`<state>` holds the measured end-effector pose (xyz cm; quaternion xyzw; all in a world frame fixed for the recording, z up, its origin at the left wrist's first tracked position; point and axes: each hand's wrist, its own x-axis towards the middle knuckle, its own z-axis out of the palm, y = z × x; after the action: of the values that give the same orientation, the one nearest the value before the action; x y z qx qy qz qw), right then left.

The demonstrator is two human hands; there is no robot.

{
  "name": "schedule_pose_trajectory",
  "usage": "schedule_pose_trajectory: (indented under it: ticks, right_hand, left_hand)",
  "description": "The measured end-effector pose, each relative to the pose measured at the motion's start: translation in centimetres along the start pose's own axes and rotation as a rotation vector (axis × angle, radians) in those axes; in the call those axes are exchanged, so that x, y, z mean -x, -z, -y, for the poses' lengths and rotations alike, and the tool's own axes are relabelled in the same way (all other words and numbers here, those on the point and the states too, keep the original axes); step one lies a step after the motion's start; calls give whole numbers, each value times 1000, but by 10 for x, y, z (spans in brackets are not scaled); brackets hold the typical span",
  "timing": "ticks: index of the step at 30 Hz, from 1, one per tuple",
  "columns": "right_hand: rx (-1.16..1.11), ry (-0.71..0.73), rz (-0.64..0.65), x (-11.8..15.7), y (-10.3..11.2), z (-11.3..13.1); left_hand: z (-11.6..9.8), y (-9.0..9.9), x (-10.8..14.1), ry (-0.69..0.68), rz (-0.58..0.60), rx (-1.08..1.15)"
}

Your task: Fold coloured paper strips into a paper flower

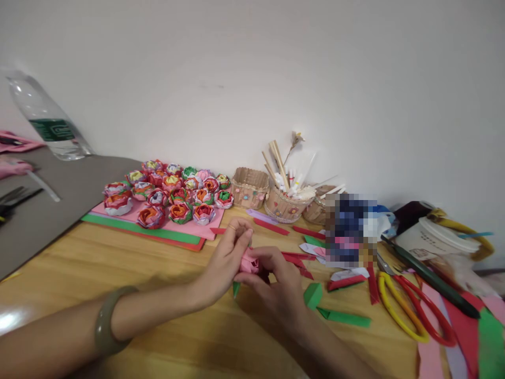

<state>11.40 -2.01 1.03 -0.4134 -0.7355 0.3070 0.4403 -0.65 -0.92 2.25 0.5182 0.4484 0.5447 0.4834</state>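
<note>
Both hands meet above the wooden table around a pink folded-paper flower (249,263). My left hand (226,258) grips it from the left, fingers bent and pressed together, a ring on one finger. From the right, my right hand (278,284) pinches it between thumb and forefinger. A green paper tip (235,289) pokes out below the flower. Close to my right hand lie a folded green paper piece (313,296) and a green folded strip (345,317). Red folded strips (298,260) lie just beyond it.
Several finished paper flowers (180,196) stand on stacked coloured sheets (145,231) at the back left. Small baskets (290,205), one holding sticks, line the wall. Scissors (418,310), a dark green pen-like tool (437,281) and a white tub (430,239) lie right. A bottle (51,121) leans far left.
</note>
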Motion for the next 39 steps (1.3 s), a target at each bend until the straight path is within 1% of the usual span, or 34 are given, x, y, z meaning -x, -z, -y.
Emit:
schedule_pose_trajectory:
  ticks: [2, 5, 8, 10, 11, 13, 16, 19, 22, 25, 28, 31, 33, 36, 39]
  right_hand:
    - [10, 3, -26, 0, 0, -1]
    - [17, -4, -74, -1, 1, -4]
    - [-20, -38, -161, -4, 4, -9]
    - [-83, -81, -185, -6, 5, -12]
    - [-114, -101, -181, -6, 6, -14]
    - [-153, -136, -161, -7, 7, -16]
    - [-151, -147, -138, -8, 8, -15]
    - [-111, -106, -110, -8, 9, -13]
    - [-120, -36, -83, -7, 9, -12]
    - [-125, -8, -74, -7, 9, -14]
    - [-141, -8, -57, -8, 12, -15]
    - [-165, -22, 29, -11, 16, -14]
    - [-120, -34, 61, -13, 19, -12]
    - [0, -35, -20, -16, 23, -10]
    - [23, 4, -81, -16, 25, -9]
  left_hand:
    - [-1, 1, -1, 4, 43, 15]
    - [0, 3, -1, 55, 78, 79]
    - [6, 6, 1, 162, 139, 210]
    - [12, 7, 3, 251, 222, 304]
    - [14, 7, 4, 265, 255, 329]
    - [18, 7, 4, 228, 286, 321]
    - [20, 7, 2, 93, 258, 187]
    - [16, 7, 0, -8, 232, 34]
    - [11, 7, -1, -43, 250, -45]
    - [10, 9, 0, -16, 288, -36]
    - [14, 13, -1, 87, 309, 44]
    - [19, 16, -4, 150, 286, 116]
    - [22, 16, -7, 176, 289, 187]
    - [24, 16, -9, 231, 316, 293]
    - [24, 16, -10, 210, 355, 284]
